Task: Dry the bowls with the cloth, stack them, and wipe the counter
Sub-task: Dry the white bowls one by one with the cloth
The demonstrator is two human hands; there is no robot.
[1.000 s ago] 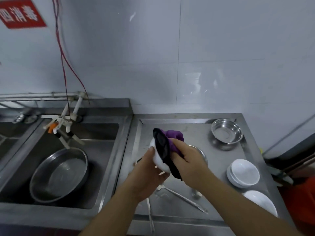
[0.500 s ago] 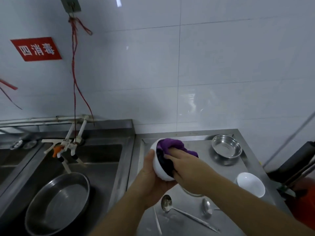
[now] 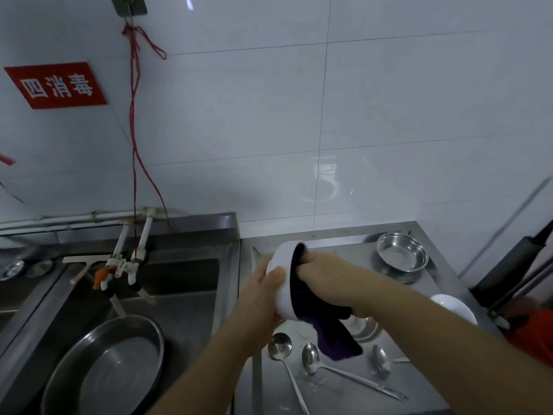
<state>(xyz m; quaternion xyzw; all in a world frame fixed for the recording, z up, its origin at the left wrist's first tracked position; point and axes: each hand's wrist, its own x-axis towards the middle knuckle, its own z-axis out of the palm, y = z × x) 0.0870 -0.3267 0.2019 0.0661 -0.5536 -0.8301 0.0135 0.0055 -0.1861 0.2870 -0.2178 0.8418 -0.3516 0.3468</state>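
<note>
At frame centre, the left hand (image 3: 263, 292) is gripping the white bowl (image 3: 284, 277), now tipped further onto its side, while the right hand (image 3: 326, 280) is pressing the purple cloth (image 3: 326, 327) deeper inside than before; drying seems ongoing, stacking and the counter (image 3: 344, 393) wipe pending.

Dim, bluish light; soft glare patches on the wall tiles (image 3: 326, 181), wide-angle bending of lines at the edges, slight blur at the right margin.

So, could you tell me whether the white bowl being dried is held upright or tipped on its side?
Tipped on its side: the white bowl has its mouth facing right, the left hand grips its outside, and the cloth hangs from it.
</note>
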